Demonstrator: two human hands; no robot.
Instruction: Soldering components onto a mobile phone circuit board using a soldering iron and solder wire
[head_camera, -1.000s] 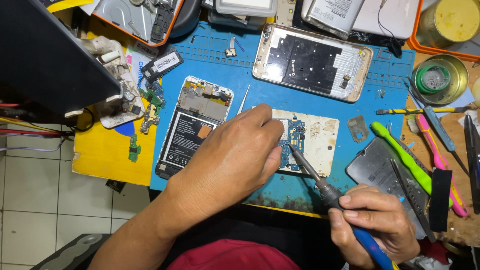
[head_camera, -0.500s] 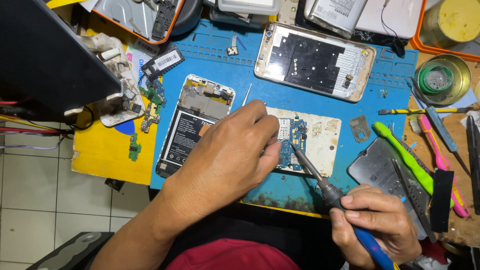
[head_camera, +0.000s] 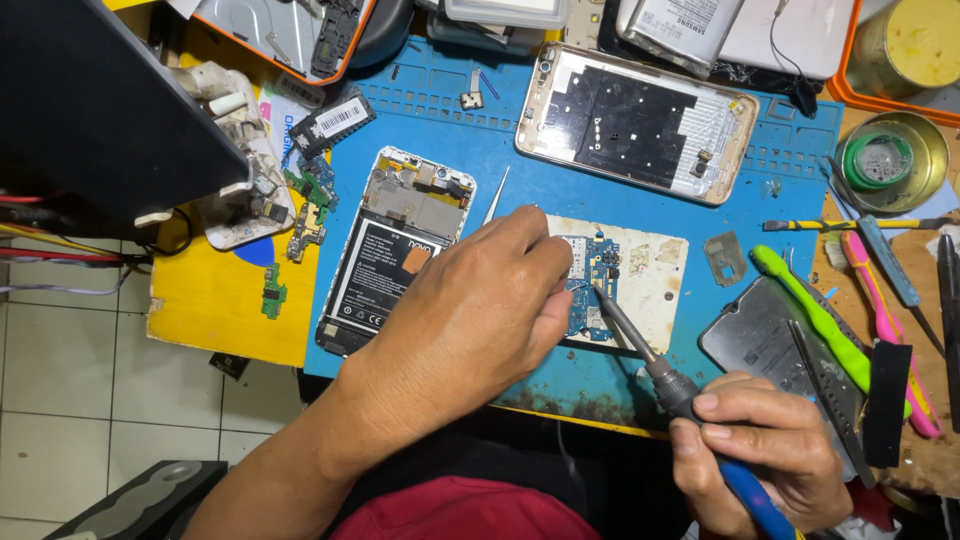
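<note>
Across the last second very little had changed: the left hand stayed pressed down, fingers curled, over the left part of a small blue circuit board, and the right hand kept its closed grip on the blue handle of a soldering iron. The iron's tip had crept only slightly, and now rested on the board just beyond the left fingertips. That steadiness suggested careful work on one spot of the board was under way, not a move to a new part.

The board lay on a stained white pad on a blue work mat, directly ahead of the left knuckles. Whether the left fingers pinched anything beneath them could not be told, though a thin pair of metal tweezers poked out past the hand.

Left of the left hand sat an opened phone with its battery showing. Farther ahead lay another phone's back frame. Right of the right hand were a dark phone cover, a green plastic pry tool, a pink one, and a round tin of brass wool. The left hand hid much of the board from view
</note>
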